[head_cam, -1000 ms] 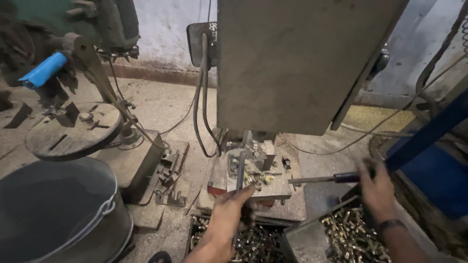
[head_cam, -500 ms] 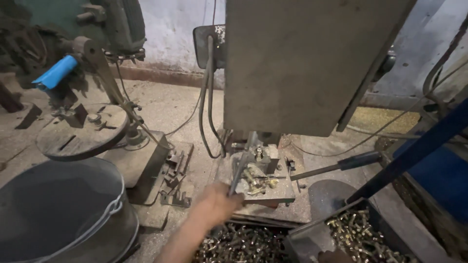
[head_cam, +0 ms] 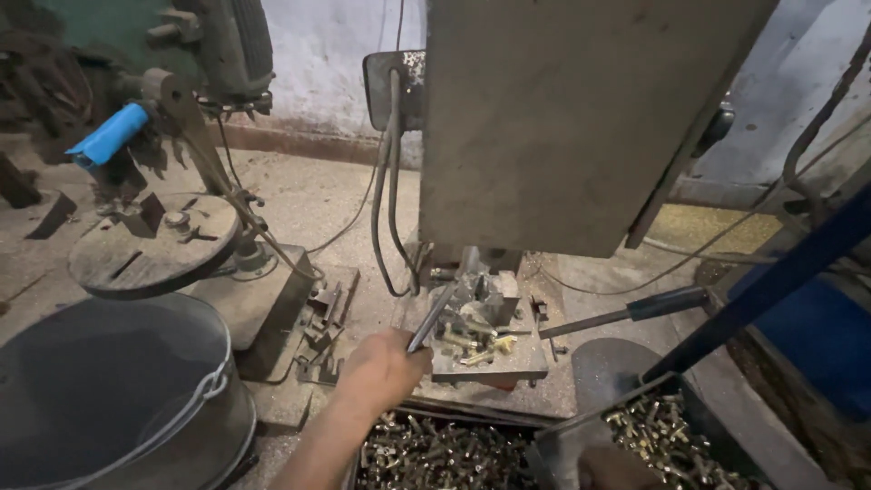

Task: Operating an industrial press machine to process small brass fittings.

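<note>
Steel lever (head_cam: 434, 316) in a closed left hand (head_cam: 381, 370), at 9 o'clock of the brass parts (head_cam: 472, 340) on the plate (head_cam: 494, 365). Right hand (head_cam: 617, 467) low in the bin (head_cam: 671, 436), grip unclear. Advice: pull smoothly, wrist clear of the plate.

A grey metal bucket (head_cam: 109, 399) fills the lower left of the frame. Above it stands a drill press with a round slotted table (head_cam: 154, 245) and a blue-capped handle (head_cam: 111, 134). Black cables (head_cam: 386, 200) hang at upper centre. A blue beam (head_cam: 771, 281) crosses the right side.
</note>
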